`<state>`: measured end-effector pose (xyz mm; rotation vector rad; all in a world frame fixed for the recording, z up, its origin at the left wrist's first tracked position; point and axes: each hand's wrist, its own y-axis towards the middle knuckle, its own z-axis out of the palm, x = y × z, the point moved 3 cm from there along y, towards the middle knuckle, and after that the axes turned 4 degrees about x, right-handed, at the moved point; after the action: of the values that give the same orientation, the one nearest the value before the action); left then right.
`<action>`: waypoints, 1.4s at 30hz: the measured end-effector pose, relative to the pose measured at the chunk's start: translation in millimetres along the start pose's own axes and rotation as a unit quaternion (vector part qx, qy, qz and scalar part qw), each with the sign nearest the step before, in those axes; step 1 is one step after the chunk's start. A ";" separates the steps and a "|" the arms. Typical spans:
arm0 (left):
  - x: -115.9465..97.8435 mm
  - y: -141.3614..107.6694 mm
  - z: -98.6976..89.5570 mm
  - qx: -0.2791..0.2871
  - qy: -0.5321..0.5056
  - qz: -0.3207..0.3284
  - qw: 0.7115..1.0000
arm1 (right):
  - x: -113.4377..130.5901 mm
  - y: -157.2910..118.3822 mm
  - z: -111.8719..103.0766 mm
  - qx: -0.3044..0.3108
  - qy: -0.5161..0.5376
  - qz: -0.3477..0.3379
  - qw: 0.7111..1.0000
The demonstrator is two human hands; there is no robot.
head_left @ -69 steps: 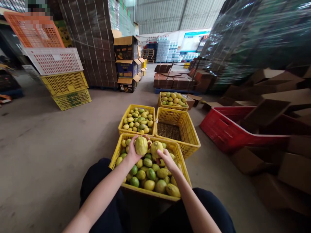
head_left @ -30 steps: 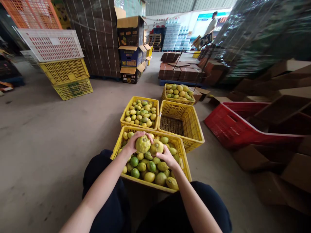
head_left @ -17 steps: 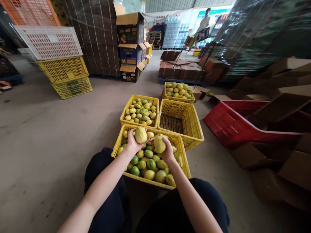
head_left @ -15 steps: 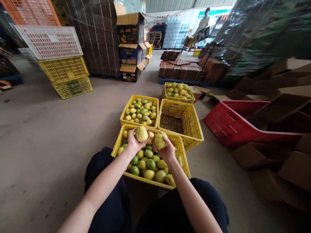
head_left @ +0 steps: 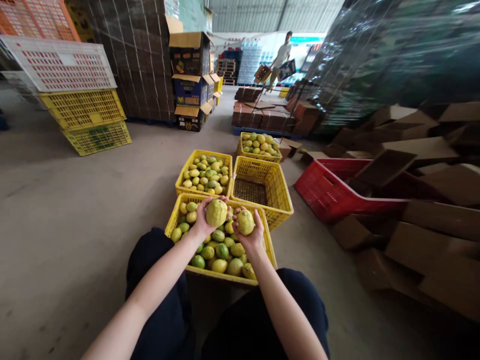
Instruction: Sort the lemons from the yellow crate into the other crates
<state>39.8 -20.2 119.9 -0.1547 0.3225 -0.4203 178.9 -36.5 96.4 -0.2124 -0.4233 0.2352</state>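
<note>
A large, bumpy yellow-green lemon (head_left: pixel 216 213) rests in my left hand (head_left: pixel 202 220), its fingers curled behind the fruit. My right hand (head_left: pixel 255 236) grips another yellow lemon (head_left: pixel 245 223), thumb along its right side. Both fruits are held up side by side, apart from each other, over the near yellow crate (head_left: pixel 272 252). That crate holds many yellow and green lemons (head_left: pixel 219 265). Behind it on the left stands a yellow crate (head_left: pixel 179 187) of lemons. To its right is a yellow crate (head_left: pixel 281 207) with only its bare slatted bottom showing.
Farther back is another filled yellow crate (head_left: pixel 258 156). A red crate (head_left: pixel 318 200) and a heap of cardboard boxes (head_left: pixel 431 250) lie on the right. Stacked crates (head_left: pixel 84 110) stand left. A person (head_left: pixel 282 57) carrying boxes is in the background.
My right hand has turned its lemon, now more upright in the fingers. The camera view has swung slightly right. The person in the background shows more fully, carrying boxes.
</note>
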 end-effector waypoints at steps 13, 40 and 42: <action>10.4 -7.2 -4.1 0.047 0.032 -0.082 0.995 | -0.6 -21.2 -12.7 0.060 -0.073 -0.003 0.996; -40.6 -22.5 -39.2 -0.146 -0.112 0.091 0.979 | -72.7 26.8 -27.5 -0.245 -0.186 0.153 0.939; -50.5 -26.9 -34.9 -0.151 -0.114 0.091 0.978 | -63.6 66.8 6.9 -0.196 -0.182 0.112 0.957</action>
<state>-25.7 -25.9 106.8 -0.4637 0.1714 -0.1671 107.6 11.0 61.6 -0.6143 -0.8134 0.4158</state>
